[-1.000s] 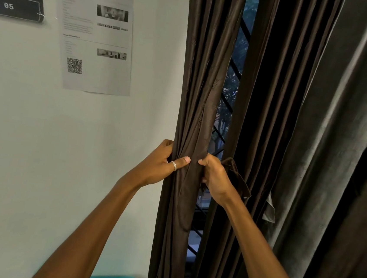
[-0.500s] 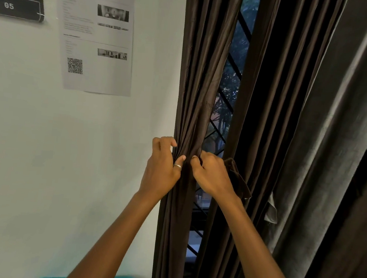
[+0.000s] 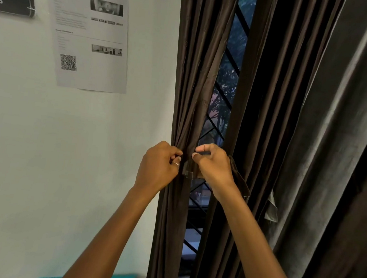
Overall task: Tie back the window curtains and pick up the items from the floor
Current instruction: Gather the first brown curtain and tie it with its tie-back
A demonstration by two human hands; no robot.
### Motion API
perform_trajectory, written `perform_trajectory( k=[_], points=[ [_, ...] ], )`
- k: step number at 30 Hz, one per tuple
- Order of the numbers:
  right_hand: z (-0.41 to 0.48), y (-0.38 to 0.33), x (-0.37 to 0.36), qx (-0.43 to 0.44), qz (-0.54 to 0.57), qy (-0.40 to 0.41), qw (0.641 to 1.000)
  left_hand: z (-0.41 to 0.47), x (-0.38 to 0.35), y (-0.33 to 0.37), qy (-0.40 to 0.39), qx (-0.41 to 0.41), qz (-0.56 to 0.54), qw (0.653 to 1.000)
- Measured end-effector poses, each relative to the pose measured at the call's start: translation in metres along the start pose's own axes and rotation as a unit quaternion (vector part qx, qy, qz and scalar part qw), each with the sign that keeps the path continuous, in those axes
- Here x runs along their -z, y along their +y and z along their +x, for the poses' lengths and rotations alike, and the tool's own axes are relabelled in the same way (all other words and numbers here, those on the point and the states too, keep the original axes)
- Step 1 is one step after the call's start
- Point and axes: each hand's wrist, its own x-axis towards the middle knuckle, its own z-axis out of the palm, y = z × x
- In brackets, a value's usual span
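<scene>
Left hand (image 3: pixel 158 166) and right hand (image 3: pixel 214 168), fingers curled (left wears a ring (image 3: pixel 176 164)), pinch a strip (image 3: pixel 189 170) across the bunched curtain (image 3: pixel 193 83).

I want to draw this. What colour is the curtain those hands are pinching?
The curtain is dark brown; head view shows it.

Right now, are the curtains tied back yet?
Not quite. Done: the left curtain is gathered into a narrow bunch beside the window grille. In hand: the left hand and right hand both pinch the tie strip across its front; no finished knot shows. Left: the dark curtain and the grey curtain to the right hang loose. The floor is out of view, so the pick-up cannot be judged.
</scene>
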Motion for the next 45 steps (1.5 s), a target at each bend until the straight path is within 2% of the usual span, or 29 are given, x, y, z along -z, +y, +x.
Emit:
perform_trajectory(
  k=[2, 5, 7, 10, 13, 16, 20, 22, 25, 28, 36, 41, 43, 45],
  points=[
    [0.000, 0.000, -0.002, -0.053, 0.111, -0.023, 0.992, 0.003, 0.005, 0.001, -0.019, 0.010, -0.020, 1.000],
    [-0.003, -0.002, -0.001, -0.082, 0.185, -0.051, 0.978, 0.005, 0.014, 0.004, -0.062, 0.063, -0.095, 0.992],
    [-0.004, -0.001, -0.001, -0.095, 0.224, -0.062, 0.968, 0.004, 0.018, 0.003, -0.095, 0.069, -0.121, 0.986],
    [-0.004, -0.002, -0.004, -0.113, 0.260, -0.059, 0.957, 0.001, 0.022, 0.002, -0.134, -0.005, -0.091, 0.987],
    [-0.004, -0.002, -0.008, -0.117, 0.275, -0.058, 0.953, -0.001, 0.020, -0.001, -0.131, -0.065, -0.027, 0.989],
    [-0.005, 0.001, -0.012, -0.113, 0.276, -0.062, 0.953, 0.003, 0.018, -0.003, -0.110, -0.071, 0.021, 0.991],
    [-0.012, 0.003, -0.017, -0.095, 0.280, -0.064, 0.953, 0.007, 0.020, 0.000, -0.106, -0.031, 0.016, 0.994],
    [-0.018, 0.007, -0.023, -0.089, 0.259, -0.060, 0.960, 0.009, 0.020, 0.003, -0.109, -0.002, 0.006, 0.994],
    [-0.023, 0.018, -0.033, -0.060, 0.100, -0.029, 0.993, 0.012, 0.020, 0.005, -0.113, 0.027, -0.007, 0.993],
    [-0.023, 0.022, -0.038, -0.043, 0.005, -0.018, 0.999, 0.016, 0.022, 0.005, -0.126, 0.039, -0.008, 0.991],
    [-0.025, 0.024, -0.049, 0.051, -0.073, -0.040, 0.995, 0.019, 0.022, 0.009, -0.143, 0.041, 0.015, 0.989],
    [-0.031, 0.023, -0.050, 0.069, -0.104, -0.101, 0.987, 0.014, 0.027, 0.020, -0.092, -0.007, 0.169, 0.981],
    [-0.032, 0.023, -0.051, 0.066, -0.110, -0.110, 0.986, 0.016, 0.029, 0.027, -0.078, -0.020, 0.169, 0.982],
    [-0.033, 0.022, -0.052, 0.058, -0.110, -0.114, 0.986, 0.019, 0.028, 0.030, -0.098, -0.014, 0.136, 0.986]
  ],
)
